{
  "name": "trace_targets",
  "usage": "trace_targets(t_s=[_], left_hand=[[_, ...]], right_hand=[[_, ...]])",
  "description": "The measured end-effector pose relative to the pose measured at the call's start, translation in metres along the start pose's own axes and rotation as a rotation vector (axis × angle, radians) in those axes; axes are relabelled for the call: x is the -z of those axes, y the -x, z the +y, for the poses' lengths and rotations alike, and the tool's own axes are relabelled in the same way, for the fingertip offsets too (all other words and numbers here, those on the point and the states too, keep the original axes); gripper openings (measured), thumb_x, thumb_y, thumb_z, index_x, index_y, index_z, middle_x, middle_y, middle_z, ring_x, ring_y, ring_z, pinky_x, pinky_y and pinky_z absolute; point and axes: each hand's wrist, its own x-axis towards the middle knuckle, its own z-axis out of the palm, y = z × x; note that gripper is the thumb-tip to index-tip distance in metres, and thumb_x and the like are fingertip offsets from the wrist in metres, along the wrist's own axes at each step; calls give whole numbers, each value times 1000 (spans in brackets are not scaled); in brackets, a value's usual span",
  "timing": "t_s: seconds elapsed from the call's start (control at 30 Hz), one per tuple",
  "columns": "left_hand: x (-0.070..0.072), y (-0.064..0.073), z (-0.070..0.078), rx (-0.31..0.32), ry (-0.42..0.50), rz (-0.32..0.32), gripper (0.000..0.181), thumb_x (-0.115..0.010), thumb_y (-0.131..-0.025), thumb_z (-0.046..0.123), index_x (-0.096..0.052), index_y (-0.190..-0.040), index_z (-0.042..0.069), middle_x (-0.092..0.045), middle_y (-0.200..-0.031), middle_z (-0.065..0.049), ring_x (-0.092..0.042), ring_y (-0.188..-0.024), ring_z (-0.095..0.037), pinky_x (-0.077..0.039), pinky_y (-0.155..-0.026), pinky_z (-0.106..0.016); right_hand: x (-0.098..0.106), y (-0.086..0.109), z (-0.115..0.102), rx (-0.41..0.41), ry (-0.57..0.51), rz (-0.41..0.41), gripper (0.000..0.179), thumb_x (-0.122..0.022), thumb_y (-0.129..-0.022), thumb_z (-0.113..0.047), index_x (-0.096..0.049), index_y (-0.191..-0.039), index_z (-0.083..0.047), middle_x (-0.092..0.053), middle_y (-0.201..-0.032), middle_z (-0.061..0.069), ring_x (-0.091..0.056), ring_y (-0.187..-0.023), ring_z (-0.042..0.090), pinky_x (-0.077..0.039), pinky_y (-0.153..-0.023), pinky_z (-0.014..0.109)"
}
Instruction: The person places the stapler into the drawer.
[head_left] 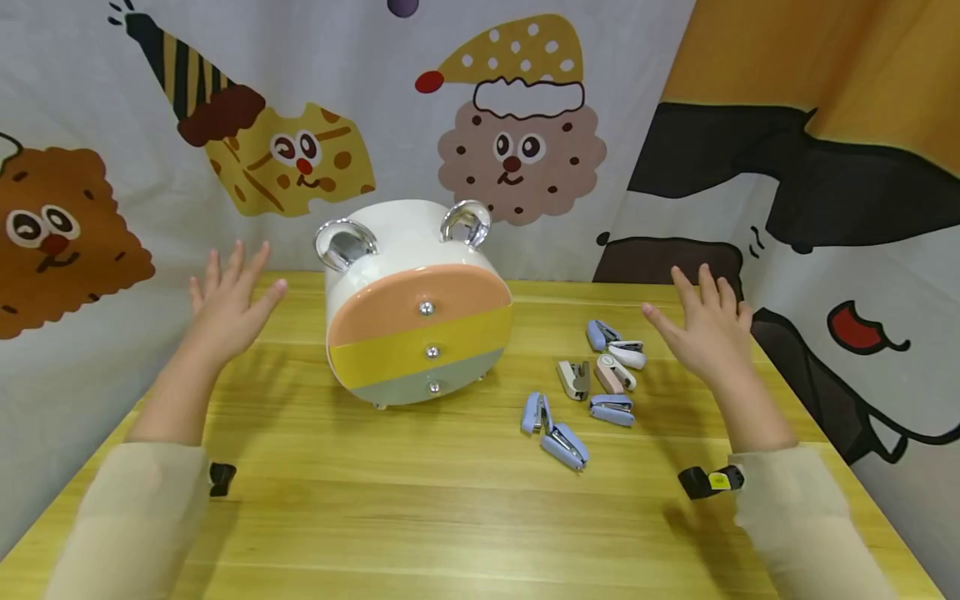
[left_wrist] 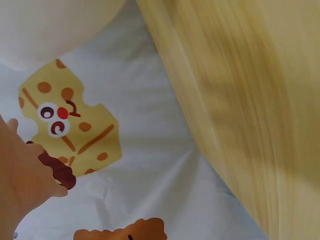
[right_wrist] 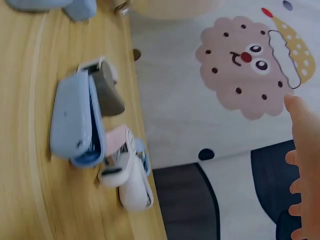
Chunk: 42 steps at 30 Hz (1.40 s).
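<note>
My left hand (head_left: pixel 231 310) is raised with fingers spread, to the left of a white drawer box (head_left: pixel 405 225), and holds nothing. That box has silver ears and three drawer fronts: orange (head_left: pixel 390 310), yellow (head_left: pixel 390 340) and grey-green (head_left: pixel 397 387), each with a silver knob. On the right, my right hand (head_left: pixel 711 337) is also raised and spread, nearest to a group of mini staplers. Among them are a white stapler (head_left: pixel 628 355), a pink one (head_left: pixel 612 377), a cream and grey one (head_left: pixel 573 380) and several blue ones, including a blue stapler (right_wrist: pixel 72 117) in the right wrist view.
A wooden table (head_left: pixel 375 517) bears the box and staplers. Behind it hangs a white curtain (head_left: pixel 405 142) with cartoon prints. Small black wrist devices show at both cuffs, such as the right device (head_left: pixel 697 482).
</note>
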Motion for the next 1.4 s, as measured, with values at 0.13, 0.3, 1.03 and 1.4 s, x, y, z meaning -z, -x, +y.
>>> trace_targets(t_s=[0.13, 0.3, 1.03, 1.4], left_hand=[[-1, 1, 6, -16, 67, 61, 65, -29, -101, 49, -3, -155, 25, 14, -156, -9, 27, -137, -34, 26, -98, -57], [-4, 2, 18, -40, 165, 136, 64, -35, -101, 44, -6, -155, 24, 9, -158, -10, 21, -139, -33, 21, -102, -56], [-20, 15, 70, -77, 652, 277, 69, -51, -96, 35, -13, -152, 40, -9, -158, 9, -3, -142, -16, 4, -109, -55], [-30, 10, 87, -199, 809, 353, 72, -57, -93, 41, -20, -154, 29, -24, -155, 7, -15, -142, -19, -3, -113, -45]], right_hand=[[2, 5, -10, -1, -49, 43, 82, -33, -93, -65, -11, -155, -17, 4, -157, 21, 5, -140, 46, 4, -102, 70], [4, 12, -23, 10, -103, 112, 79, -37, -94, -62, -13, -155, -18, 2, -158, 17, 3, -141, 43, 3, -104, 67], [-2, 43, -91, 148, -404, 344, 69, -56, -92, -45, -32, -151, -18, -26, -154, 10, -21, -137, 40, -8, -105, 64], [-12, 50, -124, 230, -517, 378, 70, -56, -90, -51, -37, -149, -18, -35, -150, 9, -27, -135, 35, -12, -106, 62]])
